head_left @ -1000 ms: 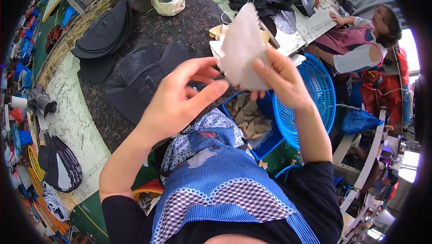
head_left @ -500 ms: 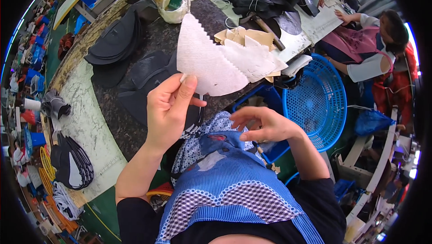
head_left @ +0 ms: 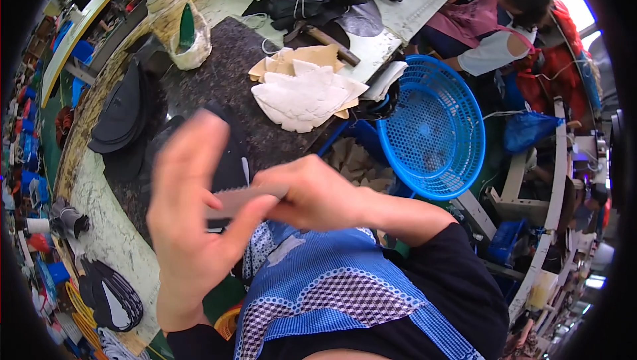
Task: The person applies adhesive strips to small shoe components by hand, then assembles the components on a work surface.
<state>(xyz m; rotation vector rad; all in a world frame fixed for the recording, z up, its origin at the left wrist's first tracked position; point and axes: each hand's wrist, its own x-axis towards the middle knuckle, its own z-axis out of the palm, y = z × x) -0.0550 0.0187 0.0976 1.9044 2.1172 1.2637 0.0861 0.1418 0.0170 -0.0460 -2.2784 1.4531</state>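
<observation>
I've just dropped the white piece [head_left: 302, 98] onto the stack on the surface [head_left: 225, 81]. Now my left hand [head_left: 192, 220] and right hand [head_left: 312, 194] pinch a grey piece [head_left: 242, 199] between closed fingers, so the next one's started.

This is a crowded shoe workshop: stacked black leather pieces [head_left: 123, 111] and pale cut shapes [head_left: 302, 94] cover the stone workbench [head_left: 113, 240], a co-worker [head_left: 494, 18] beside it.
</observation>
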